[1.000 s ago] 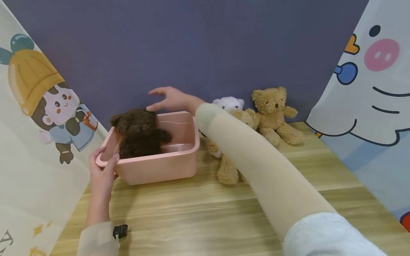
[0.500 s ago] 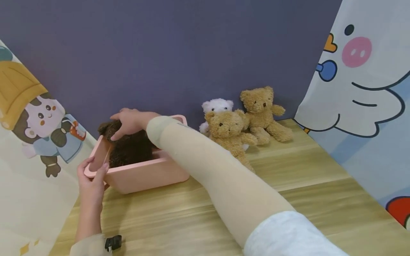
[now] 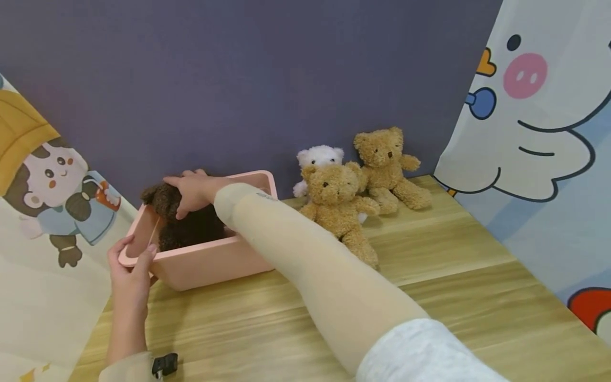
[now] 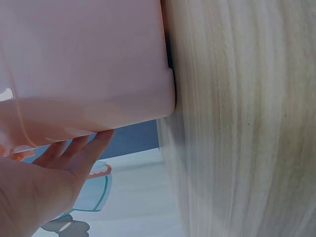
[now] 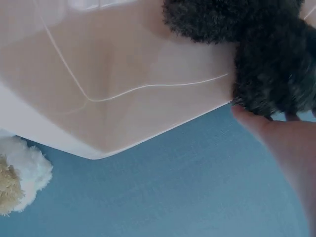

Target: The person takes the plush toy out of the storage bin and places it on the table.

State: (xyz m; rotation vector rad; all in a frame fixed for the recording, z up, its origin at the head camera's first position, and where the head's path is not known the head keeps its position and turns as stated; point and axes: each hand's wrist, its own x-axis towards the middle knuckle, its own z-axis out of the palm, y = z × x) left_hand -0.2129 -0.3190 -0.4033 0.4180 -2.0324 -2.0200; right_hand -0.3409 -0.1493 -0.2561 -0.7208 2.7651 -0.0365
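A dark brown teddy bear (image 3: 188, 229) sits inside a pink plastic bin (image 3: 210, 264) at the left of the table. My right hand (image 3: 194, 191) grips the bear's head from above, with thumb and fingers spread around it. Dark fur (image 5: 274, 64) meets the thumb in the right wrist view, and part of the hand lies beyond that view's edge. At the bin's front left corner, my left hand (image 3: 130, 268) holds the rim, its thumb on top. In the left wrist view, fingers (image 4: 84, 153) press against the bin's outer wall.
Right of the bin sits a light brown teddy bear (image 3: 338, 199). Behind it are a white bear (image 3: 321, 156), partly hidden, and another light brown bear (image 3: 384, 159). A dark blue panel (image 3: 286, 79) stands behind the wooden table (image 3: 238, 329), with printed cartoon panels at both sides.
My right hand has come down and left from above the bin onto the brown bear's head. My left hand stays on the bin's corner. The head view has shifted slightly.
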